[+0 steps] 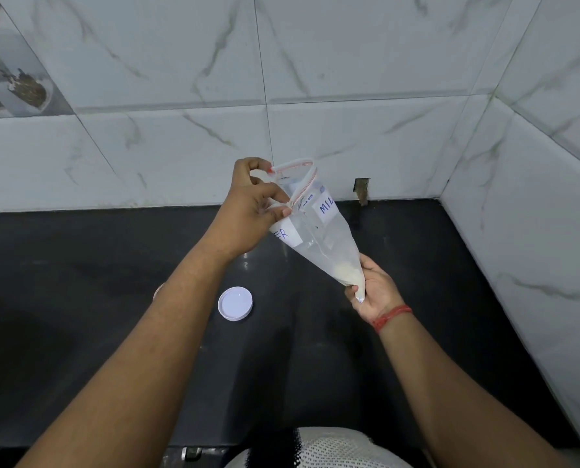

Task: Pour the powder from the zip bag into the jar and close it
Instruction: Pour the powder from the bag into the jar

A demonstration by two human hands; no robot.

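Observation:
A clear zip bag (319,231) with a red zip strip and a white label in blue writing hangs in the air above the black counter (79,332). Its mouth gapes open at the top. My left hand (251,214) pinches the bag's upper left edge by the zip. My right hand (373,293) grips the bag's lower corner, where a little white powder (347,273) has gathered. A white round lid (235,303) lies flat on the counter below my left wrist. The jar is mostly hidden behind my left forearm; only a sliver shows at its edge (158,290).
White marble-patterned tile walls (349,96) close the counter at the back and on the right. A small dark hole (362,190) sits in the back wall at counter level. My patterned white shirt (325,447) shows at the bottom edge.

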